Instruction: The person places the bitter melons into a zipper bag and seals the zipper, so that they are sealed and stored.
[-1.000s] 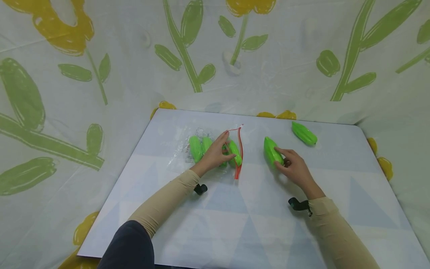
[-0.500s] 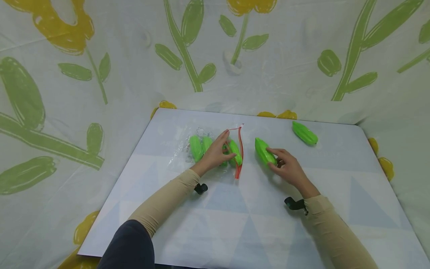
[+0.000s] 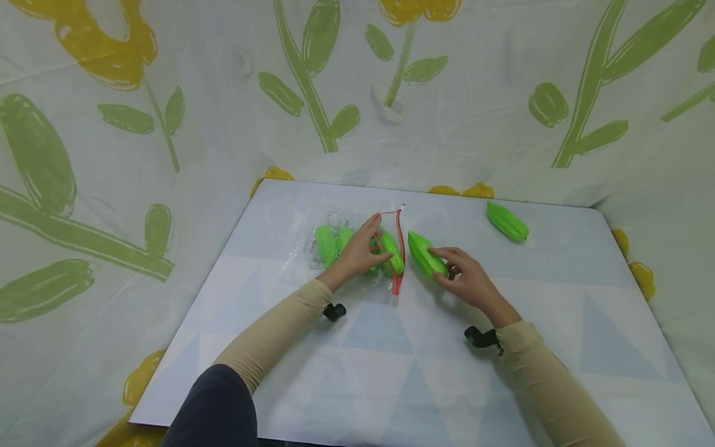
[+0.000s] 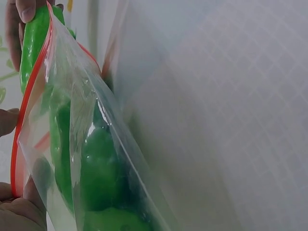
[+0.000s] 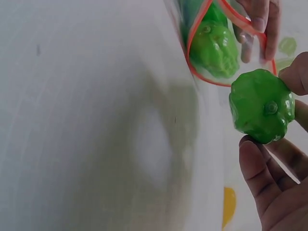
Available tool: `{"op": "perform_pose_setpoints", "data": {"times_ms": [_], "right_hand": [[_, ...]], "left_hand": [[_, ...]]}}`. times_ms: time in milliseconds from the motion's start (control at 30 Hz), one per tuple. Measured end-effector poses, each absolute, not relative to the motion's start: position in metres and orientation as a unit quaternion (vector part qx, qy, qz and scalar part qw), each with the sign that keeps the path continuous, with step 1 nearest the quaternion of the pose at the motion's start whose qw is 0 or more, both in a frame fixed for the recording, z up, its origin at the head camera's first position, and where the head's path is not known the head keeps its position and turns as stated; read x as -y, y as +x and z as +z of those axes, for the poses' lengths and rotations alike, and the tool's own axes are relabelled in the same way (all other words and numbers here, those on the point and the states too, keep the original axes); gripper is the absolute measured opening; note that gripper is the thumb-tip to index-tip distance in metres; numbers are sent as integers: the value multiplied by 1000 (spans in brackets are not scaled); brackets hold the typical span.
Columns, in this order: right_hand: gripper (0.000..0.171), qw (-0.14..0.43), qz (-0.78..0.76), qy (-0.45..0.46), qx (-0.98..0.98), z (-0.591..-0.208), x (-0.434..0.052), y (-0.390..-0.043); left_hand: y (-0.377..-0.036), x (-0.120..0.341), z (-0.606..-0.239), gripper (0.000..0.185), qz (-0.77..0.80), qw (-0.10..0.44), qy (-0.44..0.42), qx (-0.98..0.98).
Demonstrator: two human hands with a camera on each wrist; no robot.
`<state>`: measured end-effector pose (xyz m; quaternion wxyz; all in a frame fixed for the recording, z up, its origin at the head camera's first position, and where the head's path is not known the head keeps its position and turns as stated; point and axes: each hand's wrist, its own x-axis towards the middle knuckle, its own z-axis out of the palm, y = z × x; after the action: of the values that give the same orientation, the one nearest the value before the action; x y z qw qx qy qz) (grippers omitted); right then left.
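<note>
A clear zip bag (image 3: 400, 236) with a red-edged mouth lies left of centre on the table, its opening facing right. Several bright green ridged toy bitter melons (image 3: 326, 246) lie inside it. With thumb and fingers at the red rim, my left hand (image 3: 355, 253) holds the mouth apart; the left wrist view shows the gap between the two red edges (image 4: 18, 139). My right hand (image 3: 468, 276) grips another toy bitter melon (image 3: 424, 251) by its near end, its tip pointing at the bag mouth. In the right wrist view this melon (image 5: 260, 108) is just outside the red rim.
One more toy bitter melon (image 3: 507, 221) lies at the back right of the table (image 3: 558, 267). A curtain (image 3: 475, 124) printed with yellow flowers and green leaves hangs behind the table and along its sides.
My right hand has carried its bitter melon leftward across the table, close to the bag's mouth. My left hand and the bag have stayed in place.
</note>
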<state>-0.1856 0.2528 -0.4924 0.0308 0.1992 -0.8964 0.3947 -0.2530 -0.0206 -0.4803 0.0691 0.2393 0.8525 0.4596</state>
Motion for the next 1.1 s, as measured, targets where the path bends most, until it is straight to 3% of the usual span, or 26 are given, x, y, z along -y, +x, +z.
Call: {"op": "perform_pose_setpoints", "data": {"times_ms": [800, 1100], "right_hand": [[52, 19, 355, 181, 917, -506, -233, -204], [52, -9, 368, 198, 908, -503, -221, -205]], "left_hand": [[-251, 13, -477, 94, 451, 63, 247, -855], [-249, 9, -475, 94, 460, 61, 241, -852]]}}
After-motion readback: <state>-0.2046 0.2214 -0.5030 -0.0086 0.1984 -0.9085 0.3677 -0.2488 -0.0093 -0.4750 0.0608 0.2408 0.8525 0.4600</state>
